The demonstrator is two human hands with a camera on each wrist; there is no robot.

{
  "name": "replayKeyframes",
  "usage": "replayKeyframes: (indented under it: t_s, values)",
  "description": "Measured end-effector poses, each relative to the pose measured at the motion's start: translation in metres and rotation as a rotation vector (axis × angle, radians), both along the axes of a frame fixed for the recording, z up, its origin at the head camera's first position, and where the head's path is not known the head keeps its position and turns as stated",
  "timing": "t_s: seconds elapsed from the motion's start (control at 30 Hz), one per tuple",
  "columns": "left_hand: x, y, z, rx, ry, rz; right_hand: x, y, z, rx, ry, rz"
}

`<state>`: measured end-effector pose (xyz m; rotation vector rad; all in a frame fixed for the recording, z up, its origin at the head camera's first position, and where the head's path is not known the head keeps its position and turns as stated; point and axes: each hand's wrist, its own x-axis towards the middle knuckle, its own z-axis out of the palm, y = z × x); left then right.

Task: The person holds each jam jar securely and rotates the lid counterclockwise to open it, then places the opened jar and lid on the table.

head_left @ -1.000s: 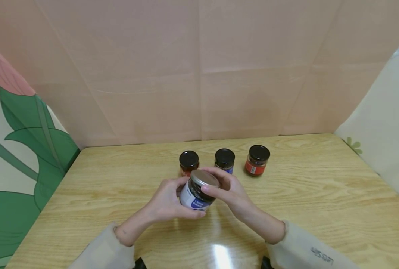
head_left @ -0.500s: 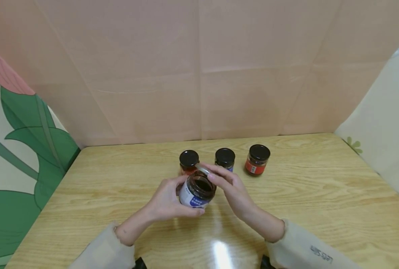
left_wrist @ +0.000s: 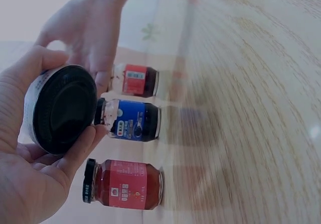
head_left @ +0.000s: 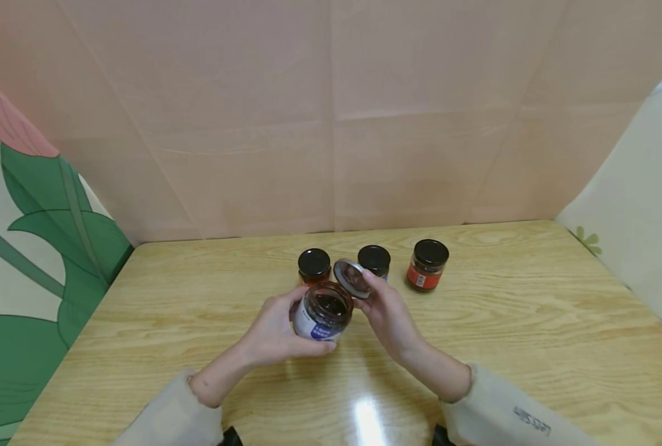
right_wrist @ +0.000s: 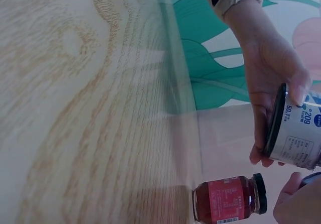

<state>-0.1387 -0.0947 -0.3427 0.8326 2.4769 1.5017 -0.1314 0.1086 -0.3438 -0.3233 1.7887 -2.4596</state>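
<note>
Bare tabletop (head_left: 531, 334) flanks both hands: left grip (head_left: 275, 331) clasps jar (head_left: 322, 311), right grip (head_left: 386, 313) pinches lid (head_left: 352, 278).

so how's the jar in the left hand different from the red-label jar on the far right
The held jar is open, its lid off in the right hand; the red-label jar is capped in black. The held jar is gripped by the left hand and tilted; the red-label jar stands upright on the table. Labels differ: white and blue versus red. Both hold dark contents.
</note>
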Motion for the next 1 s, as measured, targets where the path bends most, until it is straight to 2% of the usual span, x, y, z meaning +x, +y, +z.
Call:
replayKeyframes:
  t_s: [0.17, 0.3, 0.6, 1.0]
  values:
    - [-0.0008, -0.001, 0.0004, 0.003, 0.003, 0.015, -0.0024, 0.0032, -0.0052, -0.055, 0.028, 0.05]
    - [-0.0009, -0.002, 0.0006, 0.004, -0.001, 0.023, -0.0032, 0.0044, -0.0073, -0.081, 0.011, 0.062]
    - [0.0001, -0.0045, 0.002, 0.005, -0.032, 0.053, -0.0027, 0.0025, -0.0072, -0.048, -0.118, -0.026]
    - [-0.0009, -0.0051, 0.0004, 0.01, -0.011, 0.062, -0.0031, 0.0005, -0.0056, -0.042, -0.197, -0.095]
